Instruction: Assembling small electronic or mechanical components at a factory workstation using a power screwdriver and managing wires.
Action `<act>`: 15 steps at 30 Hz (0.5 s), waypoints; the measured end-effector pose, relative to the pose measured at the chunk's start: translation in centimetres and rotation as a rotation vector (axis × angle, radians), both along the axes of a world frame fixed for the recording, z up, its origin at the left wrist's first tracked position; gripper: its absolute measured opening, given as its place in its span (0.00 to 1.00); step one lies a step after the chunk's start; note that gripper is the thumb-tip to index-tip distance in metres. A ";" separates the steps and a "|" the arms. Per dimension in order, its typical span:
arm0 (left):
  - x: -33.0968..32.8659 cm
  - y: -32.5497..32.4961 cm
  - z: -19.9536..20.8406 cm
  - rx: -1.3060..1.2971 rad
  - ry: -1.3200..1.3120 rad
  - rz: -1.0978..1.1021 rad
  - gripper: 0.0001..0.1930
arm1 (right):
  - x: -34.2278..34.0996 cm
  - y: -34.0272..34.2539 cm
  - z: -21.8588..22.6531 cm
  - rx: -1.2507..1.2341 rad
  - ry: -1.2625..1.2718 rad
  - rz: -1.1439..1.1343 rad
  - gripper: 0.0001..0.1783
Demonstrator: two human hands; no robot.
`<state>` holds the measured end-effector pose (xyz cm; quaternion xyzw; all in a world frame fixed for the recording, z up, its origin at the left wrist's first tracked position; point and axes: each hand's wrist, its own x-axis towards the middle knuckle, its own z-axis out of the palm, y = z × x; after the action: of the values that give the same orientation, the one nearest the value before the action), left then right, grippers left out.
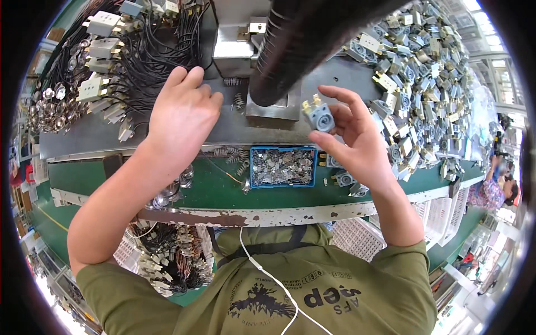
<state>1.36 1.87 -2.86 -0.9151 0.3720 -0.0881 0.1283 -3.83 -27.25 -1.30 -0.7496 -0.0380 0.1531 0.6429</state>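
My left hand (184,114) is raised over the left part of the bench, back of the hand up, fingers curled. Whatever it may hold is hidden beneath it. Just beyond it lies a heap of black cables (159,58) with grey plug-like blocks (105,49) on their ends. My right hand (357,125) holds a small grey block with brass prongs (321,117) between the thumb and fingers. A round socket shows on the block's face. Between my hands stands a metal fixture block (273,114) under a thick dark press column (273,67).
At the right is a large pile of similar grey blocks (413,84). A blue tray (283,186) of small metal parts sits near the front edge. Loose springs (239,103) lie by the fixture; round metal pieces (56,106) are heaped far left. A white cable (273,287) hangs down my shirt.
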 end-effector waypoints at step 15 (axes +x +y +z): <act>0.4 4.4 5.3 -0.897 0.300 0.190 0.06 | 3.2 3.0 0.1 -0.962 -0.869 0.321 0.21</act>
<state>1.74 6.23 2.42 -0.9127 0.2265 -0.0948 -0.3267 -0.65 -24.22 -1.17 -0.9313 -0.3321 -0.0694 0.1325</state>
